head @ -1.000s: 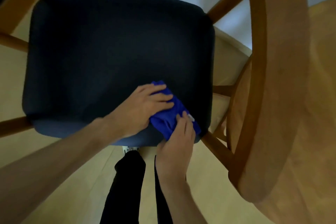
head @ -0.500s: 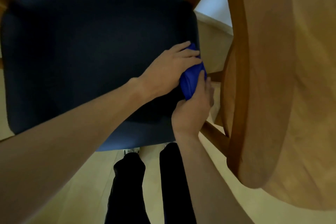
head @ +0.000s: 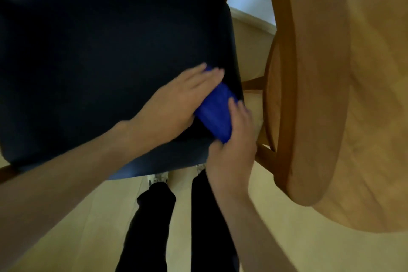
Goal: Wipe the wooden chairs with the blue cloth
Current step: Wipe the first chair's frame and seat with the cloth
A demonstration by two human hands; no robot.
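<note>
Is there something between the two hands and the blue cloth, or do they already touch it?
Nothing visible stands between. The left hand lies flat on the blue cloth, the right hand touches its near end, and the cloth lies on the dark seat.

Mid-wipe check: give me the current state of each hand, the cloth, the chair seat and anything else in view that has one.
blue cloth: bunched into a roll, lying on the seat near its right edge, between both hands.
left hand: fingers straight, pressing flat on the cloth.
right hand: fingers curled round the cloth's near end.
dark seat cushion: upright on the chair, nothing else on it.
wooden chair frame: standing on the floor, untouched by the cloth.
</note>
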